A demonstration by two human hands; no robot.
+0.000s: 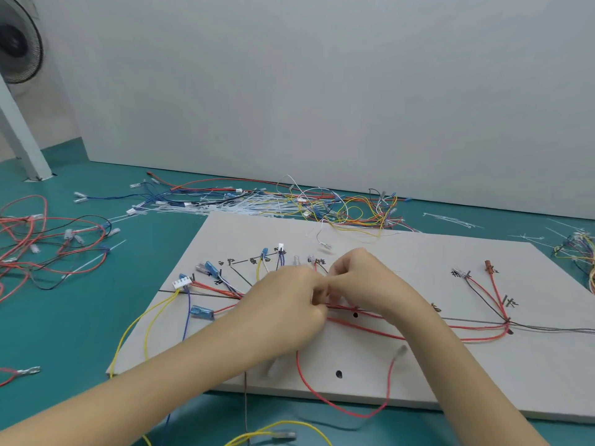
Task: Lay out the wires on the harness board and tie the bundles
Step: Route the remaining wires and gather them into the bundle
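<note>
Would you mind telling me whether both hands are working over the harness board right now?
Yes, the left hand and right hand meet over the board, fingers pinching at the red wires along its middle.

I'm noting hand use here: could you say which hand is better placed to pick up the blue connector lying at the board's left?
Probably the left hand: the blue connector lies on its side of the harness board, while the right hand would have to cross over.

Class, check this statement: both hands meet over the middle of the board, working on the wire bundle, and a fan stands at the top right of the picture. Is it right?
One detail is wrong. The head view shows the fan at the top left, not the top right. Both hands, left hand and right hand, do meet over the board at the wire bundle.
</note>
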